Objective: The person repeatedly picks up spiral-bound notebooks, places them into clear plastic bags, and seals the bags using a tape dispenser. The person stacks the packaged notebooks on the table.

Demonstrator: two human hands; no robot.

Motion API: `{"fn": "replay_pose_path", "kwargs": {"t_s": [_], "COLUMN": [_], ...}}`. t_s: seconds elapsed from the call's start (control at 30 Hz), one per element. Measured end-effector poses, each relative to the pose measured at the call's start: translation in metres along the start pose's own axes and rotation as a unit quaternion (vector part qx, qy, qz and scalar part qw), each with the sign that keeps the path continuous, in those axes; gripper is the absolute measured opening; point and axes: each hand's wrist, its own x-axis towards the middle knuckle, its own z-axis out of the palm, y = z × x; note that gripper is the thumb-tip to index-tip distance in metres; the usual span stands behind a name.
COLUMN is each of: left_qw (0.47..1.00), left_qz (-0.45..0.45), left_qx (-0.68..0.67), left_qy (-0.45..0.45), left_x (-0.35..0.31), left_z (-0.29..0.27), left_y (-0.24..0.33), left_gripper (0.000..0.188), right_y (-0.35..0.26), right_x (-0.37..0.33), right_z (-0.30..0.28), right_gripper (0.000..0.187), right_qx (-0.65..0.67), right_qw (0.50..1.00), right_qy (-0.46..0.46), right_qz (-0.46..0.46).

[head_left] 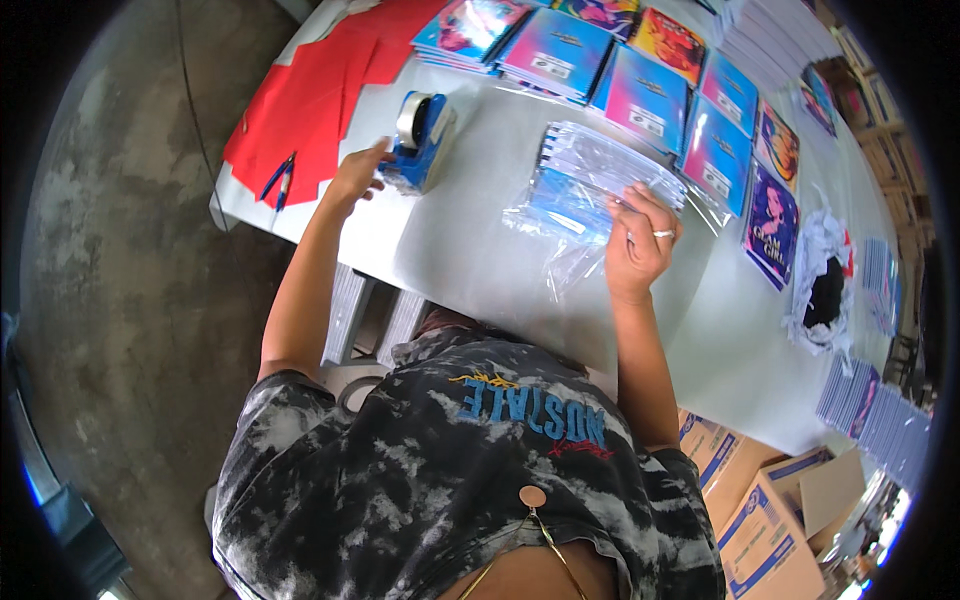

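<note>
Sealing seems underway: right hand (pixel 642 248) pinching plastic wrap (pixel 572 190), left hand (pixel 358 176) loosely spread by the tape dispenser (pixel 430 150), probably needing a strip.

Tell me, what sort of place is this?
Probably a packing workshop, though I can't be certain. Notebooks lie in stacks across a big table, a tape dispenser sits near the person's left hand, and cardboard boxes stand by the table.
</note>
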Motion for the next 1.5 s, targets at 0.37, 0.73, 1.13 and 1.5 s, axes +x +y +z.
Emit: {"fn": "replay_pose_path", "kwargs": {"t_s": [0.37, 0.73, 1.13, 1.5], "left_qw": [0.989, 0.961, 0.937, 0.763], "left_qz": [0.077, 0.118, 0.065, 0.302], "left_qx": [0.075, -0.216, -0.192, -0.509], "left_qy": [0.101, -0.127, -0.286, -0.260], "left_x": [-0.017, -0.121, -0.113, -0.040], "left_z": [0.000, 0.197, 0.251, 0.168], "left_y": [-0.085, 0.107, 0.035, 0.055], "left_gripper": [0.019, 0.038, 0.035, 0.068], "right_y": [0.001, 0.005, -0.027, 0.059], "right_x": [-0.003, -0.005, 0.074, -0.004], "right_z": [0.004, 0.000, 0.003, -0.037], "right_gripper": [0.021, 0.021, 0.054, 0.089], "right_qx": [0.002, 0.007, -0.081, 0.433], "right_qw": [1.000, 1.000, 0.927, 0.825], "right_qy": [-0.002, 0.006, -0.355, -0.125], "right_qz": [-0.011, -0.014, 0.092, 0.342]}}
